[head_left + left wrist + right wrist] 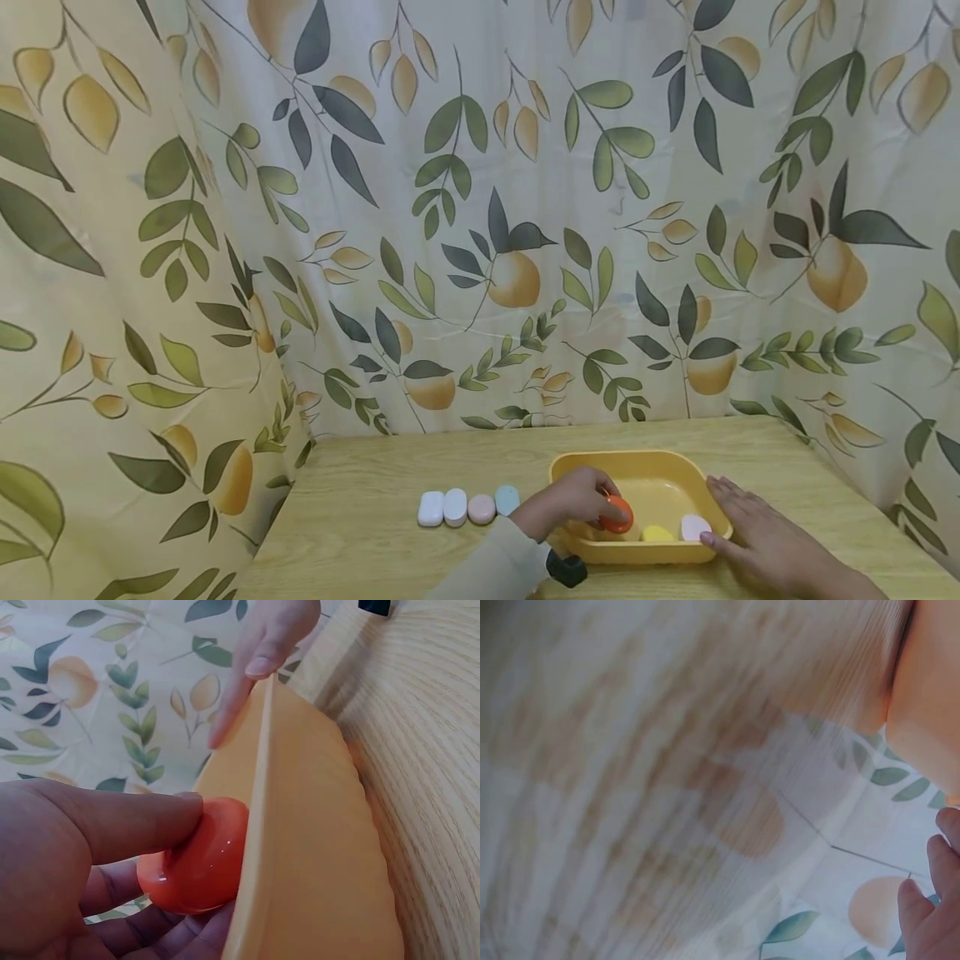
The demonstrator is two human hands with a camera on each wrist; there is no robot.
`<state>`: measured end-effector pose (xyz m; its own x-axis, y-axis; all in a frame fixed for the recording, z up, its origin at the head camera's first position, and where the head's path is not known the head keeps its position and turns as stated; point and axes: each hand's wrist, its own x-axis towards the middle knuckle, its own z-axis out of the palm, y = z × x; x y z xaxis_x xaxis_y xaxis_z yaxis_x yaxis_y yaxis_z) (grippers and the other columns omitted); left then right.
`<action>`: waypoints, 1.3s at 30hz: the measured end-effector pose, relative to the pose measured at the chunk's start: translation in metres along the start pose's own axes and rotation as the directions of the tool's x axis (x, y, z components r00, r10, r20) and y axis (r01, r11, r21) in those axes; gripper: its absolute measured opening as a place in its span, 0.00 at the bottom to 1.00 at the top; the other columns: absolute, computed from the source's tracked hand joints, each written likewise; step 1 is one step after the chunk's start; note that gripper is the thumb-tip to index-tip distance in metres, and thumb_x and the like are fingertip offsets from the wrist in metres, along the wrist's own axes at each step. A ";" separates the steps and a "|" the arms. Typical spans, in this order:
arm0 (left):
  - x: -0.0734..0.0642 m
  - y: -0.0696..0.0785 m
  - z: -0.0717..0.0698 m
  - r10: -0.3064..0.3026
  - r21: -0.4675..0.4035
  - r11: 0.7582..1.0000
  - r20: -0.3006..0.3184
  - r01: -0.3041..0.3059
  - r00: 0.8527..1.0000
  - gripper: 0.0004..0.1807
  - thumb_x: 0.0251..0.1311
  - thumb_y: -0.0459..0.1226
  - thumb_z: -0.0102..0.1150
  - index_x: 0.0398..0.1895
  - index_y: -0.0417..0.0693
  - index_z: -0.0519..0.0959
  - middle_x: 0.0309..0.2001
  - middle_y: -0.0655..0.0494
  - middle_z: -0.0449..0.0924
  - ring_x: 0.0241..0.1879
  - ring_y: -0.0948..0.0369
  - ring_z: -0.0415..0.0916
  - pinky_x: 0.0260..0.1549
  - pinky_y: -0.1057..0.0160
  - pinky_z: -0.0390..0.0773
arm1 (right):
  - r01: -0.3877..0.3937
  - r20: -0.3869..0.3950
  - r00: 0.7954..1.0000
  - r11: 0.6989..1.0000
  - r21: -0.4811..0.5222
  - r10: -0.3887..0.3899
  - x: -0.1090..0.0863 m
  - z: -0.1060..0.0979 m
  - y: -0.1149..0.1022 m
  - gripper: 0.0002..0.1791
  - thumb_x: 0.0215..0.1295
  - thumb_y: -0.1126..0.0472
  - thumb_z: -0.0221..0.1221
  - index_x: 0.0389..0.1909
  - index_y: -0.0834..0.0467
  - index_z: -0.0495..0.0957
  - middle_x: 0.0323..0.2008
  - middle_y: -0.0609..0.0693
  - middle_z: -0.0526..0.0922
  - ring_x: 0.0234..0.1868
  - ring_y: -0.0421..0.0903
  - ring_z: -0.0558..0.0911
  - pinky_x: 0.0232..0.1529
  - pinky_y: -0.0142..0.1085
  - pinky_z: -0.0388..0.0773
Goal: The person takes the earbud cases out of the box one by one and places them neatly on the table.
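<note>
We've got the left hand [576, 502] reaching over the left end of the yellow rounded-rectangle tray [651, 553], palm tipped down, beige sleeve [491, 565] coming in from the tray's near left, black wrist piece [567, 569] just outside the near wall. Its fingers are clamped on a glossy orange-red rounded piece [619, 517]: thumb on one side, curled fingers on the other. That piece sits between thumb and fingers, inside the tray toward its left end; we can't tell whether it touches the tray floor.

Right hand [776, 533] lies along the tray's right end: fingers straight and close together against the outer wall, thumb apart at the near right corner of the rim. Nothing pinched there.

Also in the tray, by its near wall: a yellow rounded piece [657, 534], and right of it a pale pink rounded piece [694, 527].

Left of the tray, we see a row on the wood-grain tabletop [352, 546]: white rounded-square piece [431, 509], white oval piece [455, 508], pink round piece [482, 509], pale blue-green rounded piece [507, 500] nearest the tray.
</note>
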<state>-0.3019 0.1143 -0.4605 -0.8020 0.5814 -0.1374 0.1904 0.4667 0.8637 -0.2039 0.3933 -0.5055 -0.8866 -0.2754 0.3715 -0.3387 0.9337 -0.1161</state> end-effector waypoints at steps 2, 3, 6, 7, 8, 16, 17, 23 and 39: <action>-0.001 0.000 -0.002 0.011 -0.013 1.000 0.000 -0.011 1.000 0.08 0.53 0.30 0.71 0.31 0.44 0.79 0.27 0.57 0.76 0.20 0.61 0.76 0.24 0.59 0.83 | -0.004 0.004 1.000 1.000 0.001 0.004 0.000 0.000 -0.001 0.42 0.67 0.42 0.58 0.68 0.71 0.62 0.66 0.65 0.66 0.73 0.50 0.53 0.62 0.17 0.24; -0.002 -0.001 -0.004 0.015 -0.021 1.000 -0.002 -0.015 1.000 0.08 0.53 0.29 0.71 0.31 0.44 0.79 0.27 0.57 0.76 0.21 0.61 0.76 0.25 0.59 0.83 | -0.006 0.007 1.000 1.000 0.003 0.006 0.000 -0.001 -0.001 0.42 0.68 0.42 0.57 0.68 0.71 0.61 0.66 0.65 0.66 0.73 0.50 0.53 0.61 0.17 0.24; -0.004 -0.002 -0.007 0.030 -0.059 0.998 -0.006 -0.030 1.000 0.08 0.53 0.28 0.70 0.32 0.42 0.80 0.27 0.56 0.76 0.22 0.61 0.76 0.26 0.56 0.84 | -0.016 0.015 1.000 1.000 0.017 0.015 0.000 -0.001 -0.001 0.42 0.67 0.42 0.58 0.69 0.70 0.61 0.67 0.64 0.66 0.71 0.56 0.57 0.61 0.16 0.24; -0.004 -0.002 -0.008 0.031 -0.065 0.997 -0.011 -0.032 0.999 0.08 0.53 0.27 0.70 0.32 0.42 0.80 0.27 0.56 0.76 0.23 0.62 0.76 0.26 0.56 0.84 | -0.018 0.019 1.000 1.000 0.021 0.018 0.000 -0.001 -0.001 0.42 0.67 0.42 0.58 0.69 0.70 0.60 0.67 0.64 0.66 0.69 0.60 0.61 0.60 0.16 0.24; -0.005 -0.002 -0.009 0.031 -0.069 0.997 -0.017 -0.032 0.999 0.08 0.53 0.27 0.70 0.32 0.42 0.80 0.27 0.56 0.76 0.23 0.62 0.76 0.26 0.56 0.84 | -0.020 0.020 1.000 1.000 0.024 0.019 0.000 -0.001 0.000 0.42 0.67 0.43 0.58 0.69 0.70 0.60 0.67 0.64 0.66 0.66 0.63 0.64 0.60 0.16 0.24; -0.009 -0.003 -0.019 0.043 -0.078 0.996 -0.041 -0.046 0.998 0.08 0.53 0.27 0.70 0.32 0.42 0.80 0.26 0.56 0.76 0.23 0.62 0.77 0.26 0.55 0.84 | -0.013 0.016 1.000 1.000 0.007 0.013 0.000 -0.002 0.000 0.42 0.67 0.42 0.58 0.68 0.70 0.62 0.67 0.64 0.66 0.71 0.57 0.59 0.61 0.17 0.22; -0.009 -0.004 -0.020 0.047 -0.074 0.996 -0.042 -0.050 0.998 0.07 0.53 0.28 0.70 0.32 0.42 0.80 0.27 0.56 0.77 0.23 0.62 0.78 0.26 0.55 0.84 | -0.009 0.012 1.000 1.000 0.002 0.009 0.000 -0.002 0.000 0.42 0.67 0.42 0.58 0.68 0.70 0.62 0.67 0.64 0.66 0.73 0.53 0.53 0.62 0.18 0.22; -0.012 -0.010 -0.028 0.047 -0.047 0.998 -0.061 -0.050 0.997 0.07 0.54 0.29 0.70 0.32 0.45 0.80 0.27 0.58 0.77 0.25 0.62 0.77 0.23 0.61 0.83 | 0.021 -0.013 1.000 0.998 -0.051 -0.022 0.000 -0.003 -0.001 0.41 0.66 0.41 0.58 0.67 0.70 0.64 0.66 0.63 0.68 0.73 0.37 0.42 0.64 0.21 0.22; -0.029 -0.038 -0.056 0.077 -0.139 0.986 -0.087 -0.088 0.993 0.07 0.54 0.30 0.70 0.33 0.44 0.81 0.30 0.55 0.78 0.29 0.61 0.78 0.26 0.60 0.83 | 0.072 -0.012 0.997 0.983 -0.171 -0.075 0.003 -0.006 -0.001 0.41 0.65 0.37 0.56 0.64 0.68 0.69 0.65 0.63 0.69 0.74 0.41 0.41 0.67 0.27 0.21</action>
<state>-0.3181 0.0425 -0.4618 -0.8311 0.5554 -0.0281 0.1801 0.3166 0.9313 -0.2045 0.3930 -0.4985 -0.8547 -0.3419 0.3906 -0.3426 0.9368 0.0704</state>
